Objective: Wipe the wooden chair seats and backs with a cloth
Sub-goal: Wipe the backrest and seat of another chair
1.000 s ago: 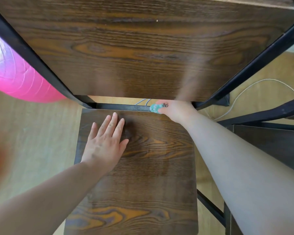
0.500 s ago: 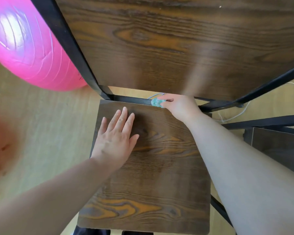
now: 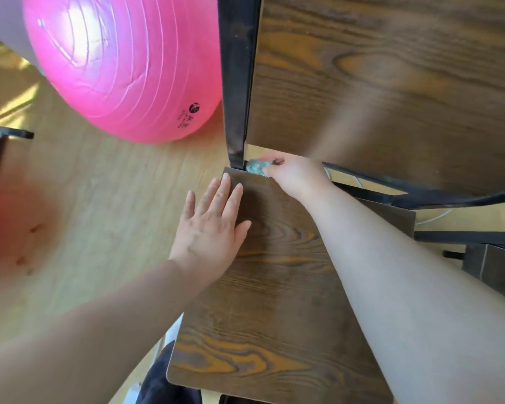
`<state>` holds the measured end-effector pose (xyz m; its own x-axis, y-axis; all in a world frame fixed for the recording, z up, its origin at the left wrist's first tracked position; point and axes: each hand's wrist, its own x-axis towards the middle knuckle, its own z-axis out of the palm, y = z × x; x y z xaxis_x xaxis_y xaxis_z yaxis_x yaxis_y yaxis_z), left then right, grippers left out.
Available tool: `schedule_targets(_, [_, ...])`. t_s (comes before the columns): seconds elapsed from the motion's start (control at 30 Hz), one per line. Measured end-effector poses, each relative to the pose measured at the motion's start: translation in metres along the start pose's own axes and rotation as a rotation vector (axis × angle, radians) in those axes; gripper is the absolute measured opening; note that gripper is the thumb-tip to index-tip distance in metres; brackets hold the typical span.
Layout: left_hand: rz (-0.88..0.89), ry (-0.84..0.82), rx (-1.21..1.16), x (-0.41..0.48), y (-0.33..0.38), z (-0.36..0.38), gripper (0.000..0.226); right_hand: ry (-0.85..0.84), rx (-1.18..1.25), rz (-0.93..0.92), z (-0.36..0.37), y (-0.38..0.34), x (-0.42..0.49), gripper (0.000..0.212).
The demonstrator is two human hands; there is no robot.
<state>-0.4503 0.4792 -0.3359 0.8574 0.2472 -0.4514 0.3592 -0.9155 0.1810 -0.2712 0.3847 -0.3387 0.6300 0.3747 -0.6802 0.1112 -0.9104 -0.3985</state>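
Above the far edge of the seat (image 3: 274, 316): chair back (image 3: 391, 83), upright. Left of the seat: pink ball (image 3: 123, 68). At the seat's far left corner: black post (image 3: 236, 83). Flat along the seat's left edge, fingers straight: left hand (image 3: 210, 228). At that far corner: right hand (image 3: 295, 176) pinching a small teal cloth (image 3: 257, 166) against the post. Likely risks: jamming the wad there; leaning palm slipping off the seat.

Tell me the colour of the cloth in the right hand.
The cloth is pale teal-green, bunched in the right hand; the head view shows it.

Two chairs: near chair (image 3: 274, 287), second chair (image 3: 496, 272). One cloth (image 3: 257, 166). One pink ball (image 3: 123, 68). Two hands: left hand (image 3: 207, 231), right hand (image 3: 295, 176).
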Motion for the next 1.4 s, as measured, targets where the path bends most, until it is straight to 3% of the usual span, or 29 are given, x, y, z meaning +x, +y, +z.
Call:
schedule_targets(0.2, [-0.013, 0.003, 0.005, -0.001, -0.013, -0.001, 0.066, 0.028, -0.058, -0.020, 0.007, -0.019, 0.000, 0.034])
schedule_targets(0.47, [-0.027, 0.011, 0.010, -0.011, -0.019, -0.005, 0.066, 0.054, 0.185, 0.073, 0.010, -0.021, 0.000, 0.033])
schedule_targets(0.77, [-0.028, 0.033, -0.006, -0.026, -0.023, -0.004, 0.067, 0.025, 0.221, -0.006, 0.004, -0.018, -0.002, 0.026])
schedule_targets(1.03, [-0.026, 0.007, 0.020, -0.049, -0.026, 0.000, 0.068, 0.207, 0.149, -0.300, 0.029, -0.007, -0.046, 0.024])
schedule_targets(1.23, [-0.023, 0.018, 0.020, -0.061, -0.022, 0.003, 0.068, 0.239, 0.178, -0.284, 0.069, 0.008, -0.083, 0.020])
schedule_targets(1.3, [-0.021, 0.018, 0.023, -0.064, -0.023, 0.003, 0.068, 0.325, 0.313, -0.239, 0.069, 0.012, -0.087, 0.022])
schedule_targets(1.4, [-0.020, 0.016, 0.030, -0.066, -0.026, 0.003, 0.067, 0.584, 0.402, -0.239, 0.059, 0.025, -0.089, 0.026])
